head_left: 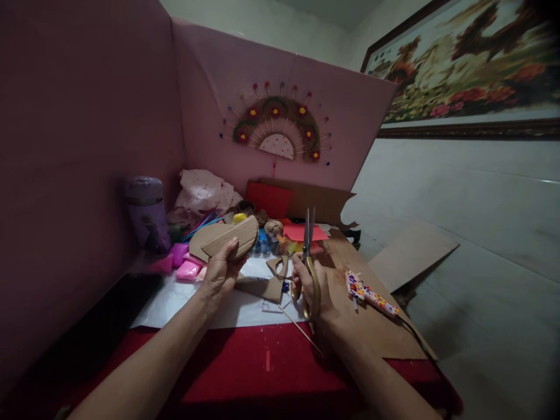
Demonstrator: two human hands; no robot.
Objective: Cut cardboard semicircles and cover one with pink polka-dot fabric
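My left hand (224, 269) grips a curved piece of cardboard (234, 238), its thumb pressed on the ribbed face. A larger rounded cardboard piece (202, 239) shows just behind it; whether my hand holds that too is unclear. In my right hand (314, 289) are scissors (308, 233) with gold-coloured handles, fingers through the loops and blades pointing up, nearly together. Between my hands, cardboard offcuts (262, 287) and a thin stick (300, 329) lie on and over the edge of a white sheet (175, 306).
A flower-patterned glue gun (370, 296) with a black cord rests on a cardboard sheet (394, 332) at right. Pink packets (189, 269), a purple tumbler (149, 216), twine balls (273, 226) and red paper (305, 232) crowd the back. A decorated fan (276, 114) is on the pink panel.
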